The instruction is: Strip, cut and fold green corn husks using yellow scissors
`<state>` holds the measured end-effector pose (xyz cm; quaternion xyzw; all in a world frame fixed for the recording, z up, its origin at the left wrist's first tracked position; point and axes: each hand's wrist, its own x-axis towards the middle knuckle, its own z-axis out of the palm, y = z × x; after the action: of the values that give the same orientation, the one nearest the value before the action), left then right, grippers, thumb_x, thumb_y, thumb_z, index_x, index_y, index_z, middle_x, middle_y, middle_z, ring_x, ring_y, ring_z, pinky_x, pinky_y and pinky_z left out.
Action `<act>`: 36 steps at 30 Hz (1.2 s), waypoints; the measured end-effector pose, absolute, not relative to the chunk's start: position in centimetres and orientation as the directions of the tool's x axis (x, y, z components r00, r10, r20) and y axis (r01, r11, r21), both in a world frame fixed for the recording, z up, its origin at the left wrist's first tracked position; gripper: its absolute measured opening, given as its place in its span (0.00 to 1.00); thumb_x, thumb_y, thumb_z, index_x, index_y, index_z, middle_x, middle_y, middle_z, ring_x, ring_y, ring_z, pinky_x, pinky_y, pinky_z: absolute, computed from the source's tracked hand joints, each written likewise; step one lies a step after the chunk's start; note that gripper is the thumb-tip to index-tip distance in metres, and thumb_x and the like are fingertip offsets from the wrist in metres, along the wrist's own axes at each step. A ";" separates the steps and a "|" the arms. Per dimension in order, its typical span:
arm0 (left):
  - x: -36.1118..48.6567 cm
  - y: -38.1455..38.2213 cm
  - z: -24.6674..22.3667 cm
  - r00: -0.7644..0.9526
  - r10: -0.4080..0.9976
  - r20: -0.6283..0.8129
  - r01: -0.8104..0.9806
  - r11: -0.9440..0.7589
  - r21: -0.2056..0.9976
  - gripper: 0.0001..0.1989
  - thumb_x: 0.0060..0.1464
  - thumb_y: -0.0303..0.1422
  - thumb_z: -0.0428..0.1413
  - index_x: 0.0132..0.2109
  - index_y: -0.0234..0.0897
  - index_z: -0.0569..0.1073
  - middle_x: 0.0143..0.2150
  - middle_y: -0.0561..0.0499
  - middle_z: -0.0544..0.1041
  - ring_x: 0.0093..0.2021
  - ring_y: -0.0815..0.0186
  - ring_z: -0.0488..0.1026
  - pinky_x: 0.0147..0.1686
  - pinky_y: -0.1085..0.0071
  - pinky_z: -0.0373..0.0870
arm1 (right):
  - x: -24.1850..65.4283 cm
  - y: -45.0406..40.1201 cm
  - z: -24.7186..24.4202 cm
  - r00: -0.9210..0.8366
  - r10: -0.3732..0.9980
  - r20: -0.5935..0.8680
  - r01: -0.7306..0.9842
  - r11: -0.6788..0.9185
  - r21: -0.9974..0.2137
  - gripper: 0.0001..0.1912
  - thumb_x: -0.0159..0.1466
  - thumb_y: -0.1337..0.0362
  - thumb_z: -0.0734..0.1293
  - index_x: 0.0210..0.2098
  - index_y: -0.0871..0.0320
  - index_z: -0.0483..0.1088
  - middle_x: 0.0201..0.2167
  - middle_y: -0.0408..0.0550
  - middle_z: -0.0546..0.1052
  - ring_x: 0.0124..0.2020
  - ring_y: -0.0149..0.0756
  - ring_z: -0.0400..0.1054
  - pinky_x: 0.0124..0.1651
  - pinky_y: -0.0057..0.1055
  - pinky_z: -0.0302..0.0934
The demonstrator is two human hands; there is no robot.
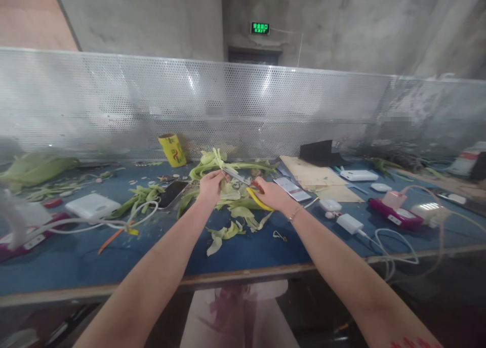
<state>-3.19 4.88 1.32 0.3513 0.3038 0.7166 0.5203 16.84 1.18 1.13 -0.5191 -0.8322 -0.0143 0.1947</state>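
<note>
Near the middle of the blue table, my left hand (211,187) is closed on a pale green leafy stem (217,158). My right hand (270,193) grips pliers or scissors with red and yellow handles (258,199). The tool's metal end (236,176) reaches left to the fingers of my left hand, at the stem. Whether its jaws are parted is too small to tell. Beneath and behind both hands lie green stalks and leaves (245,214), and loose pale leaf pieces (215,242) are in front of them.
A yellow roll (172,149) stands behind at the left, with a dark phone (173,193) nearer. At the right are a lit phone (292,188), brown card (317,176), white chargers (350,223) and a purple power strip (395,215). A perforated metal screen (243,105) backs the table (250,252).
</note>
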 end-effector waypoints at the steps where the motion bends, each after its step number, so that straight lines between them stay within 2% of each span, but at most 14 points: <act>1: -3.2 4.9 1.3 -0.215 0.957 0.192 -0.531 -0.280 0.800 0.06 0.33 0.24 0.63 0.25 0.29 0.75 0.20 0.50 0.73 0.21 0.73 0.69 0.24 0.78 0.68 | 16.8 1.2 1.2 -0.387 0.859 0.336 0.869 0.461 -0.178 0.17 0.64 0.53 0.57 0.47 0.56 0.60 0.34 0.50 0.76 0.34 0.38 0.70 0.30 0.26 0.49; 5: -3.3 4.8 1.4 -0.195 0.957 0.216 -0.522 -0.288 0.803 0.04 0.36 0.24 0.62 0.25 0.30 0.75 0.20 0.50 0.74 0.22 0.73 0.70 0.25 0.77 0.68 | 16.9 1.2 1.3 -0.407 0.851 0.332 0.865 0.476 -0.158 0.17 0.64 0.52 0.56 0.47 0.56 0.60 0.34 0.50 0.76 0.33 0.38 0.70 0.30 0.26 0.49; 9: -3.3 4.6 1.7 -0.191 0.965 0.182 -0.537 -0.258 0.803 0.04 0.37 0.23 0.61 0.26 0.30 0.75 0.21 0.50 0.74 0.22 0.73 0.70 0.26 0.77 0.69 | 17.0 1.4 1.2 -0.413 0.850 0.328 0.861 0.481 -0.163 0.16 0.64 0.54 0.57 0.47 0.56 0.60 0.33 0.50 0.76 0.33 0.38 0.70 0.32 0.26 0.51; 15: -3.3 4.3 2.1 -0.207 0.968 0.139 -0.536 -0.231 0.812 0.04 0.38 0.21 0.60 0.27 0.30 0.75 0.22 0.49 0.75 0.23 0.72 0.71 0.25 0.77 0.70 | 17.1 2.2 0.3 -0.445 0.837 0.317 0.758 0.541 -0.365 0.13 0.64 0.53 0.57 0.43 0.55 0.61 0.34 0.45 0.75 0.34 0.35 0.69 0.35 0.26 0.55; 19: -3.3 4.2 2.2 -0.216 0.969 0.120 -0.523 -0.218 0.824 0.04 0.37 0.20 0.59 0.25 0.29 0.75 0.21 0.49 0.75 0.21 0.72 0.70 0.24 0.77 0.69 | 17.0 2.7 -0.1 -0.468 0.829 0.307 0.711 0.559 -0.427 0.14 0.63 0.52 0.58 0.41 0.55 0.61 0.34 0.44 0.75 0.34 0.34 0.68 0.35 0.27 0.56; 22: -3.3 4.2 2.0 -0.221 0.967 0.125 -0.509 -0.223 0.831 0.04 0.36 0.21 0.60 0.26 0.29 0.75 0.21 0.49 0.75 0.21 0.72 0.70 0.24 0.77 0.69 | 17.0 2.5 0.0 -0.496 0.813 0.306 0.712 0.582 -0.392 0.14 0.64 0.52 0.58 0.41 0.56 0.61 0.34 0.45 0.74 0.33 0.34 0.68 0.35 0.27 0.56; 27: -3.3 4.2 2.0 -0.199 0.971 0.134 -0.479 -0.216 0.851 0.05 0.36 0.23 0.61 0.26 0.30 0.74 0.21 0.49 0.74 0.20 0.72 0.69 0.23 0.75 0.69 | 17.1 2.2 0.0 -0.525 0.790 0.317 0.767 0.600 -0.227 0.14 0.66 0.54 0.56 0.43 0.57 0.60 0.33 0.48 0.74 0.33 0.35 0.68 0.35 0.27 0.55; 36: -3.3 4.2 2.2 -0.206 0.968 0.143 -0.475 -0.226 0.851 0.04 0.37 0.23 0.61 0.26 0.28 0.74 0.20 0.49 0.74 0.19 0.73 0.69 0.22 0.77 0.67 | 16.6 1.7 0.2 -0.515 0.796 0.317 0.802 0.578 -0.148 0.14 0.67 0.54 0.54 0.44 0.57 0.60 0.32 0.49 0.74 0.34 0.36 0.69 0.34 0.27 0.54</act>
<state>-3.33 4.17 2.22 0.3585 0.3440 0.6961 0.5182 16.63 1.67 0.20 -0.4592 -0.8704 -0.0088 0.1774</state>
